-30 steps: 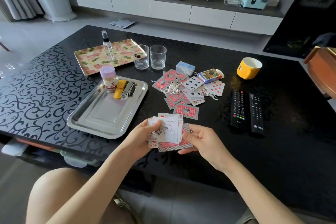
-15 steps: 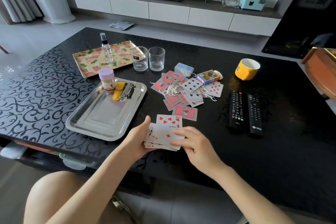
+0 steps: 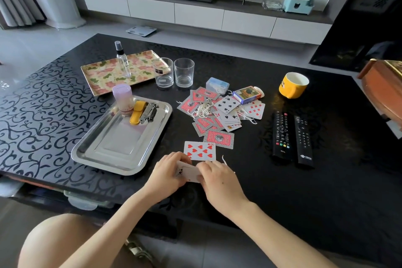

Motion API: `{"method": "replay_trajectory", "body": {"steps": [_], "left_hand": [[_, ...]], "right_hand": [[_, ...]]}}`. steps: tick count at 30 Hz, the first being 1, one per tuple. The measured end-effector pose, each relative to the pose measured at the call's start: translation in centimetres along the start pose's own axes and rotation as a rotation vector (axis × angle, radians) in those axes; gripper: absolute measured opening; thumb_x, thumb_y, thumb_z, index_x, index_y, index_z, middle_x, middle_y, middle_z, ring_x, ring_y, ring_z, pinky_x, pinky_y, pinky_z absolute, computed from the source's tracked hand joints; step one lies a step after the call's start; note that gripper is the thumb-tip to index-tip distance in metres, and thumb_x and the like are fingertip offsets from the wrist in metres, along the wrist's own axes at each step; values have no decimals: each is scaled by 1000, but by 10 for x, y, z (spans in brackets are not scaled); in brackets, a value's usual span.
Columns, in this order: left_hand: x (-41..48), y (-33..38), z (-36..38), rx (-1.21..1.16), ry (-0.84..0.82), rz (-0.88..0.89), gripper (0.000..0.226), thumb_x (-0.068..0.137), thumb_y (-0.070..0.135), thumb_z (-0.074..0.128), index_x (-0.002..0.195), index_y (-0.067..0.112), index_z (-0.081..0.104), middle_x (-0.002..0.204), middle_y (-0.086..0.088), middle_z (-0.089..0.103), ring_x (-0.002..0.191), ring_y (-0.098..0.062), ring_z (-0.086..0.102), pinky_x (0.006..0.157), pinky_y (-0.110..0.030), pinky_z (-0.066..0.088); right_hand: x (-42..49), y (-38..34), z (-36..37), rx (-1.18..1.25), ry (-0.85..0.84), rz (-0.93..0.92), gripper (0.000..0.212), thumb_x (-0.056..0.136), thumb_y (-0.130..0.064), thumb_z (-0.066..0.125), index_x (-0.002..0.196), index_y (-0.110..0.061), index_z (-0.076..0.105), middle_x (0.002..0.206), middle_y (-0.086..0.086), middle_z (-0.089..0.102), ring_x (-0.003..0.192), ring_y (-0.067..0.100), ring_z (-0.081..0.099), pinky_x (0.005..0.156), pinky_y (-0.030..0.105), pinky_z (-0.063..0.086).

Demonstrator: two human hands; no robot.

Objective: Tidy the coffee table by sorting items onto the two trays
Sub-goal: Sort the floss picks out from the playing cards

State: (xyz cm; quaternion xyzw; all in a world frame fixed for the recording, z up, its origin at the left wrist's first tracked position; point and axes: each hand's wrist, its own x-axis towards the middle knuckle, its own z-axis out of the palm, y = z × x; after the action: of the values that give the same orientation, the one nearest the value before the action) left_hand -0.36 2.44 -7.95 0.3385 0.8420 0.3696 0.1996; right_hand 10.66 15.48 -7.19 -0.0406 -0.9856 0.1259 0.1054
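My left hand (image 3: 166,175) and my right hand (image 3: 219,180) together grip a small stack of playing cards (image 3: 188,172) low over the black table's front edge. An eight of hearts (image 3: 199,150) lies face up just beyond my fingers. Further back spreads a loose pile of cards (image 3: 217,115) mixed with white floss picks. The steel tray (image 3: 113,148) at left holds a lilac-capped bottle (image 3: 123,99), a yellow case and nail clippers. Behind it, the floral tray (image 3: 104,76) carries a spray bottle (image 3: 123,60).
Two glass tumblers (image 3: 174,72) stand beside the floral tray. A card box (image 3: 248,93) and a small blue box (image 3: 217,85) sit behind the pile. A yellow mug (image 3: 293,85) is at the back right, two remotes (image 3: 292,137) at the right, a wooden box (image 3: 382,89) at the far right.
The fanned cards in my hands have been squared into a tight stack and lowered toward the table. The eight of hearts now lies apart on the table.
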Motion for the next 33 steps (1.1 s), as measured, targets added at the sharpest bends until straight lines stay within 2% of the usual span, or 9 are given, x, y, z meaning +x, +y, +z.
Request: {"method": "replay_trajectory", "body": {"steps": [5, 8, 11, 18, 22, 24, 27, 30, 33], "left_hand": [[6, 7, -4, -294, 160, -120, 57, 64, -15, 48, 104, 25, 54, 102, 8, 59, 102, -13, 53, 83, -30, 47], [15, 7, -11, -396, 348, -233, 57, 66, -20, 40, 102, 20, 56, 102, 6, 60, 102, -16, 54, 85, -28, 43], [19, 7, -18, -384, 400, -256, 54, 68, -19, 38, 101, 19, 57, 100, 4, 60, 98, -17, 55, 74, -28, 46], [33, 15, -28, -396, 413, -249, 45, 73, -14, 41, 102, 17, 57, 93, 8, 59, 92, -15, 56, 77, -37, 50], [39, 16, -27, -426, 450, -219, 39, 79, -11, 41, 100, 16, 58, 96, 4, 61, 91, -16, 56, 78, -33, 49], [43, 17, -27, -445, 488, -198, 35, 81, -10, 42, 100, 15, 59, 97, 2, 61, 91, -14, 56, 74, -24, 47], [49, 19, -25, -506, 504, -201, 26, 87, -2, 45, 103, 14, 59, 98, 1, 61, 94, -15, 56, 70, -20, 43], [55, 19, -20, -598, 421, -247, 21, 91, 24, 55, 111, 16, 55, 105, -1, 61, 99, -16, 57, 84, -27, 47], [63, 35, -14, -836, 168, -299, 36, 89, 37, 60, 113, 10, 56, 102, -6, 67, 94, -16, 65, 83, -30, 52]], "right_hand": [[34, 19, -21, 207, 31, 216, 21, 94, -23, 53, 106, -6, 59, 107, 5, 56, 100, 19, 48, 80, 26, 38], [67, 31, -18, 110, -207, 267, 38, 91, -30, 59, 120, -7, 56, 128, 5, 47, 120, 20, 40, 98, 31, 38], [85, 31, -11, 108, -453, 292, 48, 89, -33, 61, 131, -12, 48, 135, 8, 42, 125, 25, 39, 100, 38, 40], [87, 17, -17, 135, -464, 212, 59, 85, -27, 67, 133, -17, 34, 125, 7, 56, 113, 28, 52, 93, 40, 42], [69, 1, -22, -72, -218, 35, 35, 86, -15, 64, 116, -9, 48, 112, 8, 58, 105, 26, 52, 87, 37, 42], [57, -3, -18, -176, -140, 15, 35, 70, -9, 75, 100, -10, 56, 95, 6, 59, 88, 23, 56, 70, 33, 48], [47, -1, -7, -228, -132, 41, 43, 51, -12, 84, 85, -13, 58, 76, 3, 59, 65, 20, 59, 47, 26, 37], [58, 10, -16, 166, -46, 289, 26, 89, -12, 58, 112, -8, 46, 107, 7, 57, 98, 24, 57, 69, 28, 36], [77, 23, -26, 776, 33, 591, 26, 98, -18, 43, 121, -6, 44, 118, 6, 55, 109, 21, 54, 87, 30, 44]]}}
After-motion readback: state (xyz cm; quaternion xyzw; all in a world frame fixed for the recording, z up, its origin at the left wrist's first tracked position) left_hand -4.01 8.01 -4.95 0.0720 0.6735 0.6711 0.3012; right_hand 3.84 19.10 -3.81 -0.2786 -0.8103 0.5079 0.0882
